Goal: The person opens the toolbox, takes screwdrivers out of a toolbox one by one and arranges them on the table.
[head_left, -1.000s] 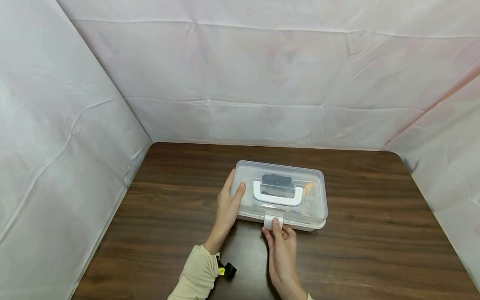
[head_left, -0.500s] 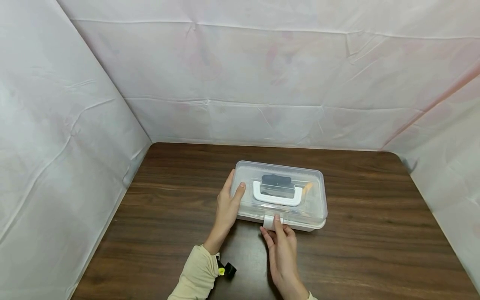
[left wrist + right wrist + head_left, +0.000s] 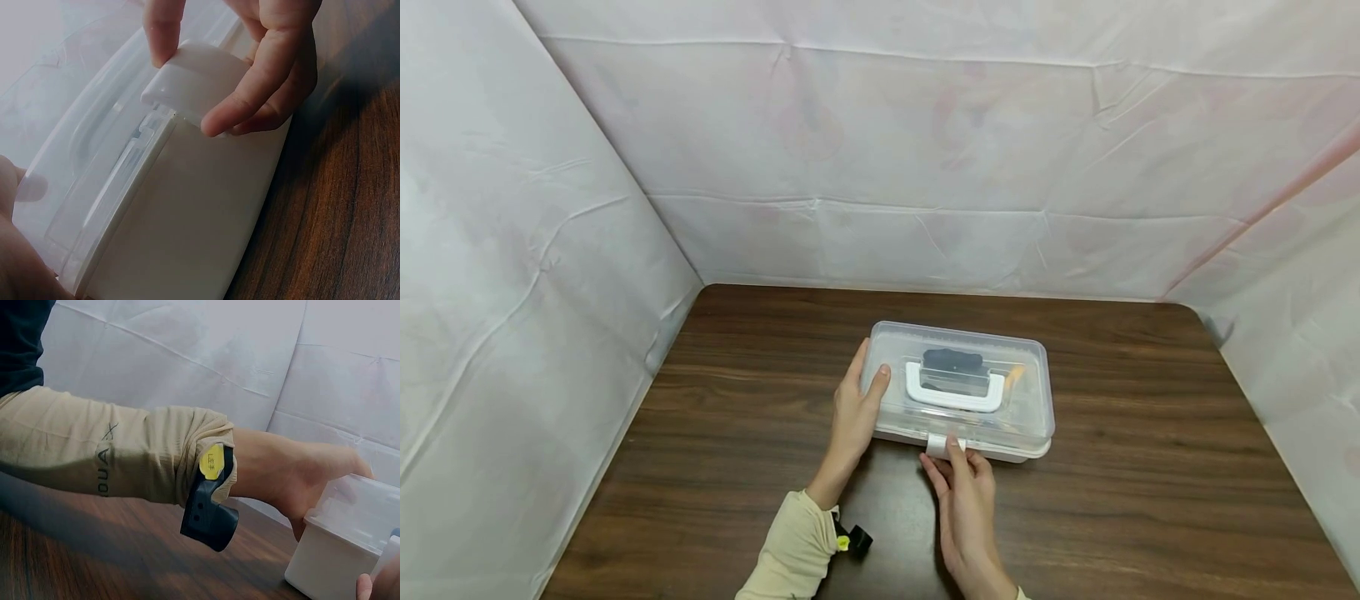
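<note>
A lidded plastic storage box [image 3: 1030,404] lies on the table, its clear lid down over a white base. Its white carry handle [image 3: 955,401] is folded flat on the lid. My left hand [image 3: 854,412] grips the box's left end, thumb on top of the lid and fingers along the side. At the front edge my right hand [image 3: 967,508] pinches the white latch [image 3: 937,445]. Close up in the left wrist view, the right thumb sits at the upper edge of the latch [image 3: 194,78] and the fingertips [image 3: 219,119] at its lower edge.
Inside the box, a dark item [image 3: 952,360] and an orange item [image 3: 1014,376] show through the lid. The dark wooden table [image 3: 1150,467] is bordered by white cloth walls [image 3: 880,167] at the back and sides. A black wrist camera [image 3: 859,542] sits at the left cuff.
My right thumb has shifted slightly on the latch. The left hand and the box stay practically in place.
</note>
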A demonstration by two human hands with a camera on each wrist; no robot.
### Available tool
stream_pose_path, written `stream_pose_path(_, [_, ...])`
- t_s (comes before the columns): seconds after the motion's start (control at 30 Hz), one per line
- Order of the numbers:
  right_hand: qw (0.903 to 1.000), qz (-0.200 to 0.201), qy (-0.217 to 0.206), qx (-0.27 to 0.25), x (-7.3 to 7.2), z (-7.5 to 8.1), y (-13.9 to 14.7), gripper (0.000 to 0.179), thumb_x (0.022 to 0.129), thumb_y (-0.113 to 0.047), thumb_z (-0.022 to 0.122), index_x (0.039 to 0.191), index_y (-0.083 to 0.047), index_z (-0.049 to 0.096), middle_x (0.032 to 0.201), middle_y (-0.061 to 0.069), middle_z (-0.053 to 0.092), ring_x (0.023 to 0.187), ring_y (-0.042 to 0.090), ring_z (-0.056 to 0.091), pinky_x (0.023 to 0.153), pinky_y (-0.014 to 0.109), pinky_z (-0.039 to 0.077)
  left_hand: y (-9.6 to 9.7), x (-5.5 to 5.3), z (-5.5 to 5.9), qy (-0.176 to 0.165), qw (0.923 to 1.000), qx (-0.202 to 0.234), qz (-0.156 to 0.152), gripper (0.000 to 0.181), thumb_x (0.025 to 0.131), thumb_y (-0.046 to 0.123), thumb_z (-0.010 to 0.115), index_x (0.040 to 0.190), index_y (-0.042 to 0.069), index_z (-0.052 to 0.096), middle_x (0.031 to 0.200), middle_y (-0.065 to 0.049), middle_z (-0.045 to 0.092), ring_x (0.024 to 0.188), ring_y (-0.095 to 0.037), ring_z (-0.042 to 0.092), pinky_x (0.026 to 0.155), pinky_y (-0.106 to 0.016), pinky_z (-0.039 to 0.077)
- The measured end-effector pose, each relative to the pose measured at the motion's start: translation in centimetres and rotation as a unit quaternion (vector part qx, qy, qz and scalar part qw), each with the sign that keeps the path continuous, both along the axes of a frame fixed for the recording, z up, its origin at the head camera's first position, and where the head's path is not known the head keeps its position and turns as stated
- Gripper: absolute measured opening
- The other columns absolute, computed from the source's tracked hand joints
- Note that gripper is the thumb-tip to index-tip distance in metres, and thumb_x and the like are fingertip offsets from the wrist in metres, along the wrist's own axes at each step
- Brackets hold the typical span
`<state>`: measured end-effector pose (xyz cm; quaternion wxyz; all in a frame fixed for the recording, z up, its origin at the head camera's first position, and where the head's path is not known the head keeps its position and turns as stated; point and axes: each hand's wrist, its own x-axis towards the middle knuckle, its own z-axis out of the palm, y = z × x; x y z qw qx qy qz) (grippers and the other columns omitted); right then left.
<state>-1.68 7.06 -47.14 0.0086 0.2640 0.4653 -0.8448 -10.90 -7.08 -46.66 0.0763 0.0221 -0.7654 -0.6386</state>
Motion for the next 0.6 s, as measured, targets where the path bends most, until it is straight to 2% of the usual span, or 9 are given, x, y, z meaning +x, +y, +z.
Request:
stream_pose_path(0.27, [1.0000,-0.004,0.004,0.005,0.15,-0.35,0.31,0.038,0.109,-0.021,0.057,0.127,-0.003,0.029,0.120,0.008,0.047,0.098,0.012,0.064,0.101,0.029,0.057,0.02,-0.03,0.01,0.006,1.0000,0.006,-0.003,0.063,0.106,0.026,0.061,0.162,0.009,0.038,0.165,-0.010,0.044,0.154,-0.028,0.040,0.127,-0.050,0.029])
stream_pose_path(0.6, [0.9997,-0.004,0.020,-0.009,0.62,-0.58,0.63,0.044,0.106,-0.009,0.056,0.139,0.002,0.029,0.133,0.013,0.044,0.117,0.010,0.061,0.106,0.028,0.054,-0.08,0.03,0.16,0.001,1.0000,0.005,-0.002,0.063,0.106,0.027,0.061,0.162,0.011,0.038,0.165,-0.008,0.044,0.154,-0.027,0.039,0.127,-0.050,0.029])
